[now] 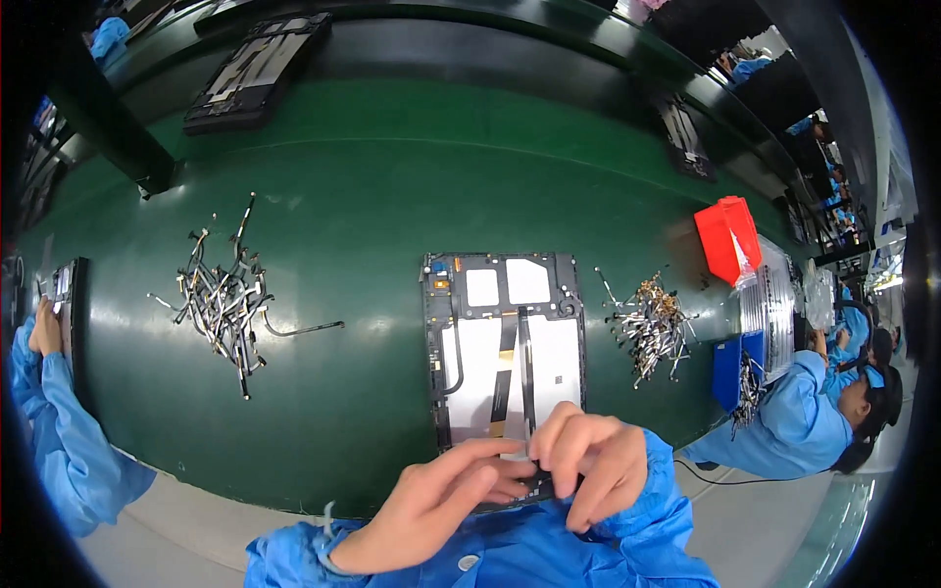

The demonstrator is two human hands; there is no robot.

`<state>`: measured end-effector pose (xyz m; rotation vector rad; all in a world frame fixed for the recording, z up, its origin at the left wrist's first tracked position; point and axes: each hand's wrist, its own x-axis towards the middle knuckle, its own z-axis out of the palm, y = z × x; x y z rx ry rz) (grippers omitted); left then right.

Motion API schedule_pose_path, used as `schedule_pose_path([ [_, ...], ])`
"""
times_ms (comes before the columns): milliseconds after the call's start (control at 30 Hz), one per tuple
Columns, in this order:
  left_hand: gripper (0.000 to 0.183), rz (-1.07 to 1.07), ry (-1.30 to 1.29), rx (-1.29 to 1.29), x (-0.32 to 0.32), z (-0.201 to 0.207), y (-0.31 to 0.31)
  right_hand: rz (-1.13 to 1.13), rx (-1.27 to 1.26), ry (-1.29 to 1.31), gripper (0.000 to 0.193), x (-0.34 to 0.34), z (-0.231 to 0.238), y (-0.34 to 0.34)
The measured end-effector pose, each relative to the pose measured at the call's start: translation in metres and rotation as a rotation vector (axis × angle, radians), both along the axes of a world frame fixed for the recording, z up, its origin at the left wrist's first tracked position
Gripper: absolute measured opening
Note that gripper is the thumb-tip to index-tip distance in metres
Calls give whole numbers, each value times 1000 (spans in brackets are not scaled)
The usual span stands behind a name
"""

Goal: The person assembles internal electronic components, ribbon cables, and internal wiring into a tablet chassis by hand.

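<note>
1. The near end of the opened tablet chassis (505,348) is hidden behind both hands, so its lower edge cannot be seen.
2. The left hand (431,505) and right hand (588,461) meet over that end; their fingers (559,426) pinch the lower tip of a thin dark ribbon cable (525,367) that runs up the chassis middle. The exact grip point is covered.
3. The chassis lies flat on the green worktop (372,196), centred before the person.
4. A heap of loose cables (223,304) sits well to the left, another heap of small parts (652,328) just right of the chassis.
5. A red bin (727,238) and co-workers in blue sleeves sit at the edges, bent by the lens.
</note>
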<state>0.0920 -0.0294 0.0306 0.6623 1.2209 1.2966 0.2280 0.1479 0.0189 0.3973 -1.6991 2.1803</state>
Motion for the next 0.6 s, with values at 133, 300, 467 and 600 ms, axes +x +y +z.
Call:
schedule_pose_path([
  [133, 33, -87, -826, -58, -4, -11, 8, 42, 83, -18, 11, -4, -2, 5],
  [300, 34, -182, -565, -167, -11, -8, 19, 141, -72, -6, 6, 5, -22, 7],
  [467, 27, -140, -743, -89, 4, -25, 27, 241, -298, 130, 10, 1, -27, 4],
  [600, 23, -95, -741, 18, 14, -25, 36, 246, -330, -34, 17, 9, -25, 5],
])
